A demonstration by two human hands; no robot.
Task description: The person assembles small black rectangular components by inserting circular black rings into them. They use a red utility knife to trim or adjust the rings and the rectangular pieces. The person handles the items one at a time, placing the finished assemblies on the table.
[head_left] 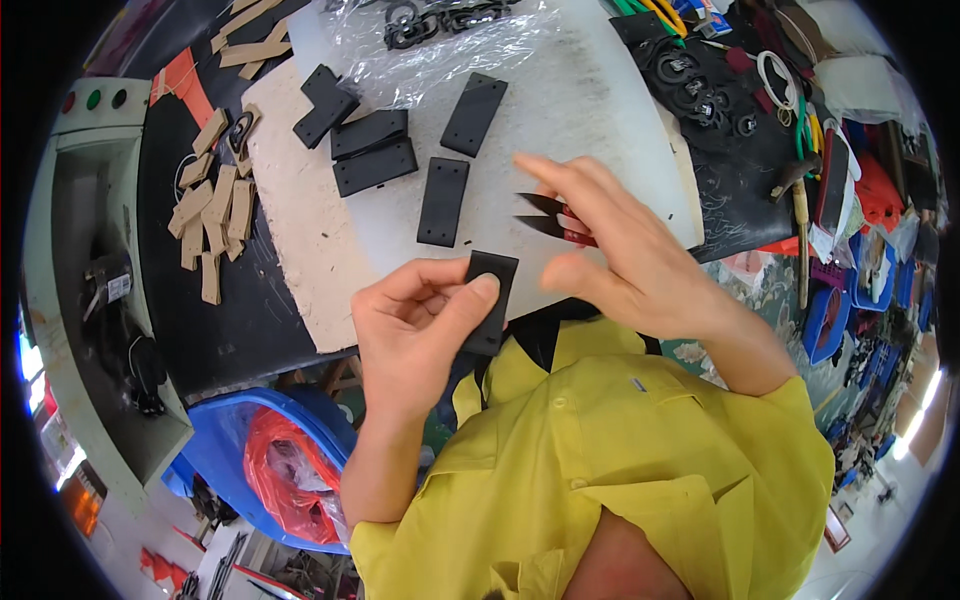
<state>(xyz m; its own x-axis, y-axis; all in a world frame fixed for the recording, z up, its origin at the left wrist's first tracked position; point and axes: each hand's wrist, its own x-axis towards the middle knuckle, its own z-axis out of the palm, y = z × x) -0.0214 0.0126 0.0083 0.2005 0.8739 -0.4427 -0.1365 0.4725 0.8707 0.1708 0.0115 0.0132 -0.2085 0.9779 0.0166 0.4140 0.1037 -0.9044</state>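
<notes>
Trimming step | left hand (415,325) pinches black leather piece (490,300) at table's (600,110) near edge | right hand (625,250) grips thread snips (553,218), blades parted | next likely: blades to piece edge

The right hand (625,255) covers the handles of the black snips (548,217); only the blades show. The left hand (420,325) hides the lower half of a black rectangular piece (492,290). Upper-right clutter blurs together.
</notes>
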